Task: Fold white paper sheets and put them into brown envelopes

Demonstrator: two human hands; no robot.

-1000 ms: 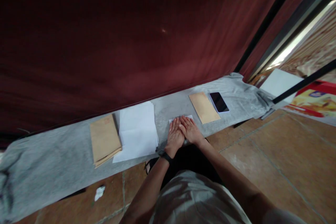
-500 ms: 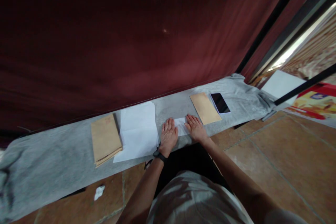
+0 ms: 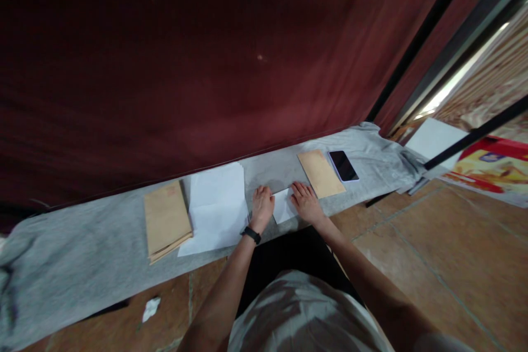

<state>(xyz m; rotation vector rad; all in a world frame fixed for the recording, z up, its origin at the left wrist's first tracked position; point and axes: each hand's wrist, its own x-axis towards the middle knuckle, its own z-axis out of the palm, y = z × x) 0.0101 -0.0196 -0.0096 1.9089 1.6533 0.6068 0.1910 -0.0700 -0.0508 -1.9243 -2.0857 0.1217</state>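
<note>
A small folded sheet of white paper (image 3: 282,208) lies on the grey cloth between my hands. My left hand (image 3: 262,208), with a dark watch on its wrist, is at the sheet's left edge. Its fingers are curled and pinch the far left corner; the fingertips are partly hidden. My right hand (image 3: 306,201) rests flat on the sheet's right part, fingers stretched out. Just beyond that hand lies a brown envelope (image 3: 322,173). Left of my left hand is a stack of white paper (image 3: 217,209) with a crease across the top sheet.
A stack of brown envelopes (image 3: 166,220) lies further left on the cloth-covered bench (image 3: 82,253). A phone (image 3: 344,166) sits at the right. Behind the bench hangs a dark red curtain (image 3: 231,77). Crumpled white tissue (image 3: 150,308) lies on the tiled floor.
My left hand has gone from lying flat to curled fingers at the sheet's left corner. The sheet now sits slightly turned. My right hand stays flat on it.
</note>
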